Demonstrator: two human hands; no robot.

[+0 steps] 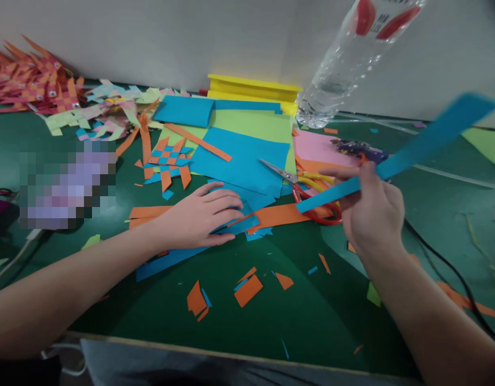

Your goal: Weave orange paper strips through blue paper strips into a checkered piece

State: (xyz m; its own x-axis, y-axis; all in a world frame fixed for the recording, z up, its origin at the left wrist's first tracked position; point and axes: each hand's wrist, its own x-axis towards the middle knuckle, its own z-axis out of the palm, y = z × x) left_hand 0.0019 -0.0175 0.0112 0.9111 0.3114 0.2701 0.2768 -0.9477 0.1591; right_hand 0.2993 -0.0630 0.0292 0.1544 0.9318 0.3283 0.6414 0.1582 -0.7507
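Note:
My right hand [370, 212] is closed on a long blue paper strip [424, 145] and holds it up over the table; the strip slants up to the right and is blurred. My left hand [199, 217] lies flat with fingers stretched out on blue and orange paper strips [271, 214] on the green table [304, 311]. Red-handled scissors [307, 198] lie just left of my right hand, blades pointing to the upper left. A small blue and orange woven piece [169, 161] sits beyond my left hand.
Sheets of blue, green, pink and yellow paper [247, 134] are stacked at the back centre. A clear plastic bottle [347, 59] leans at the upper right. Woven paper pieces [42, 86] pile at the far left. Paper scraps [247, 289] litter the front. A black cable [448, 262] runs at right.

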